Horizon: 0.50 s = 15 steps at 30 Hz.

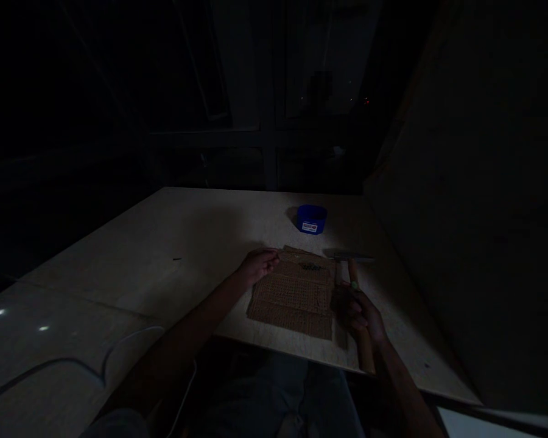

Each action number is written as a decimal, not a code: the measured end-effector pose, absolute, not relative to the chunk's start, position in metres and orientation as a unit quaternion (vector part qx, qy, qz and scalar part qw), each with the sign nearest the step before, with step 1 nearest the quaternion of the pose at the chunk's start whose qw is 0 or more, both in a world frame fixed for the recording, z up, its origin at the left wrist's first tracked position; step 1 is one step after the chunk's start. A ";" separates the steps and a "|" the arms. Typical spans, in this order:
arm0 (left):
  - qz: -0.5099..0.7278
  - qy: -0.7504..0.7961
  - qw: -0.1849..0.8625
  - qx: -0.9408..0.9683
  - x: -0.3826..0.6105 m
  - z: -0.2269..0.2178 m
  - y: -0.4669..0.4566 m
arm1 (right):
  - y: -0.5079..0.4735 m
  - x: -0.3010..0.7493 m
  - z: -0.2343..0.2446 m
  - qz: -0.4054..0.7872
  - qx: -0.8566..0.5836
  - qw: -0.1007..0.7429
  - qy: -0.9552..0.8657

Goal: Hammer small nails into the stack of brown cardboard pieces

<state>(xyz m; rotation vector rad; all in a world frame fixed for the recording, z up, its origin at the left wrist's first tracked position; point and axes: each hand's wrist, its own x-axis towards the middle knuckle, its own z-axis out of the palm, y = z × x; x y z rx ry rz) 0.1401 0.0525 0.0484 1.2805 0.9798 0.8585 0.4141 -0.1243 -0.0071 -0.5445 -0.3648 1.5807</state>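
My right hand [363, 311] is wrapped around the wooden handle of a hammer [353, 267], its metal head pointing away from me, over the right side of a brown sheet. This sheet [296, 298] looks like corrugated cardboard, with rows of small marks across its middle. At its upper left corner is my left hand [259, 266], fingers pinched together; whatever they may hold is too small and dark to make out. Near the sheet's top edge lies a small dark green patch [311, 266], its details unclear.
Beyond the sheet stands a blue plastic tub [311, 219] with a white label. A small dark nail-like piece [176, 259] lies on the pale table [201, 213] to the left. A cable [64, 360] runs across the lower left. A dark panel [466, 213] rises along the right side.
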 end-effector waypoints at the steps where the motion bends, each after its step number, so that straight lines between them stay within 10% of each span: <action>1: 0.360 0.419 0.627 0.550 0.151 0.047 0.048 | -0.124 0.414 -0.007 0.699 -0.239 0.654 -0.162; 15: 0.344 0.365 0.379 0.778 0.193 0.030 0.028 | -0.123 0.409 -0.009 0.675 -0.260 0.672 -0.156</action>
